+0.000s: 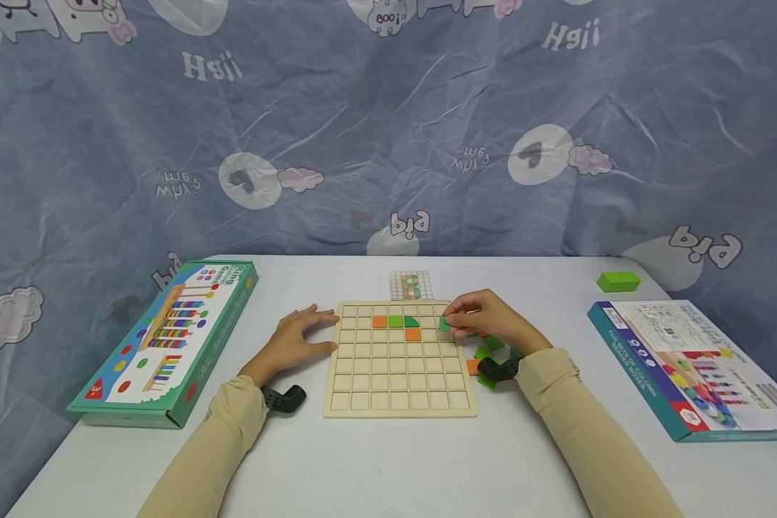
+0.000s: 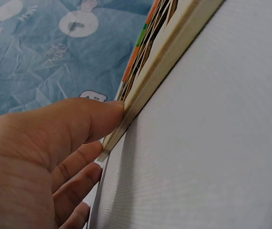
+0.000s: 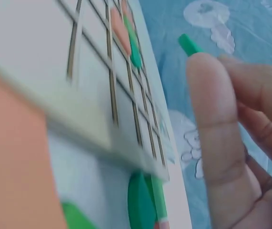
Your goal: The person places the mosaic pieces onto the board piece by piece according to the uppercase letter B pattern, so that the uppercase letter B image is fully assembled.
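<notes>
**Hands at wooden grid board**

Left hand (image 1: 296,341) flat on the white table (image 1: 388,460), fingers straight, thumb touching the left edge of the pale wooden grid board (image 1: 398,388). Right hand (image 1: 488,320) at the board's right edge near its far corner, pinching a small green tile (image 1: 444,325). Orange and green tiles (image 1: 396,323) seated in the board's far rows. Loose green and orange pieces (image 1: 484,356) lying just beside the right edge.

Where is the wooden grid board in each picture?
Head view: the wooden grid board lies flat in the middle of the white table, between the two hands.
Left wrist view: only its pale edge shows, running from upper right down to the left hand, whose thumb touches it.
Right wrist view: it fills the upper left, seen close and tilted.
Shared landmark: the orange and green tiles set in its squares.
</notes>
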`<state>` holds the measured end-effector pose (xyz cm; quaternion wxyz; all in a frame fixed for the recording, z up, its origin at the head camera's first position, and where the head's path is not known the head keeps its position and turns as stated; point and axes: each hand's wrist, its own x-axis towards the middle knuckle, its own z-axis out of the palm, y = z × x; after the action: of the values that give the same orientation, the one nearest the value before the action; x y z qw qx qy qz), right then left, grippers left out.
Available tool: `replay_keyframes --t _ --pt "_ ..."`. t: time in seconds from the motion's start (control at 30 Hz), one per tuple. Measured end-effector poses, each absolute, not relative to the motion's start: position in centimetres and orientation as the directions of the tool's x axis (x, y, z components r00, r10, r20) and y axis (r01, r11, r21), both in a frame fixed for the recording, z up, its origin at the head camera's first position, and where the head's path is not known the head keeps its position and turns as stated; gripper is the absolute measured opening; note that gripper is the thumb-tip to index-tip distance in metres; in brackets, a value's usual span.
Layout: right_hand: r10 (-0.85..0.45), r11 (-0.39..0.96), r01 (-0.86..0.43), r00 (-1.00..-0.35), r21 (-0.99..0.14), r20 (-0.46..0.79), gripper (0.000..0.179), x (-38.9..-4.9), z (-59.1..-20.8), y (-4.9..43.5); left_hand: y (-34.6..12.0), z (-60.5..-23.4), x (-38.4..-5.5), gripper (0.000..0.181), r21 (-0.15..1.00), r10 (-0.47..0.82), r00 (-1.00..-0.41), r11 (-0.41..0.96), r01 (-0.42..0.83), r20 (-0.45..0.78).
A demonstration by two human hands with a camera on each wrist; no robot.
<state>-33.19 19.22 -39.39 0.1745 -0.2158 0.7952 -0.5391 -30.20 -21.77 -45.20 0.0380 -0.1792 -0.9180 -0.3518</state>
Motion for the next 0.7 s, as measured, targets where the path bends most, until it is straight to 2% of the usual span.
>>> replay_keyframes --t 0.3,0.7 --pt "-0.555 0.232 -0.026 -0.824 -0.972 -0.110 0.028 -32.9 -39.7 17.2 -21.7 -45.1 -30.1 0.055 0.632 0.304 -0.933 0.688 0.356 0.195" --pt "-0.572 0.273 -0.034 -0.809 -0.961 -0.134 0.023 -32.3 -40.5 15.4 -21.8 -45.2 -30.2 0.056 0.637 0.303 -0.933 0.684 0.356 0.196"
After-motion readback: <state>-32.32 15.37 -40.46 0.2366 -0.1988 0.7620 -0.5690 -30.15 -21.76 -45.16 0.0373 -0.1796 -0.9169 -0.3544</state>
